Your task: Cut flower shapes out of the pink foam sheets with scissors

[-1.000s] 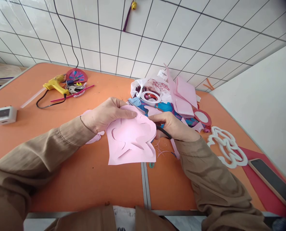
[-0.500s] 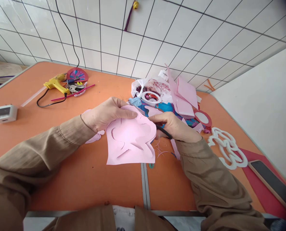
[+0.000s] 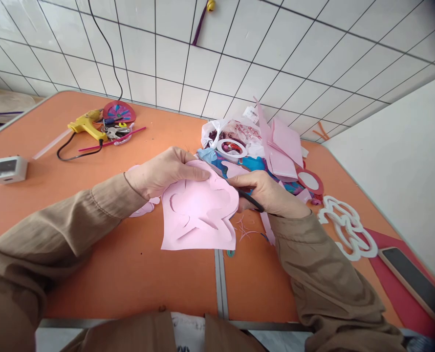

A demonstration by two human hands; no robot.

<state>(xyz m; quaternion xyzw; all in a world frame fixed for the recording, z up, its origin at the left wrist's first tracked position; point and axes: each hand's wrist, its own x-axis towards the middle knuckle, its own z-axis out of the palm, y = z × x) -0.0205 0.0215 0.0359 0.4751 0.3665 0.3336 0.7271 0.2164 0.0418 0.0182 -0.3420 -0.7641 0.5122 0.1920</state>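
A pink paper sheet point(image 3: 199, 215) with curved cuts in it is held above the orange table point(image 3: 129, 274). My left hand point(image 3: 162, 171) pinches its upper left edge, thumb on top. My right hand point(image 3: 267, 193) is closed round black-handled scissors point(image 3: 252, 199), whose blades reach into the sheet's upper right edge. Most of the blades are hidden behind the paper and my fingers.
A pile of pink and blue paper scraps and a plastic bag point(image 3: 254, 146) lies behind my hands. A white cut-out shape point(image 3: 345, 227), red paper and a phone point(image 3: 415, 278) are at right. A yellow glue gun point(image 3: 87, 127), keys and a white box point(image 3: 8, 168) are at left.
Both hands and the sheet stay almost still; the view has tilted down slightly.
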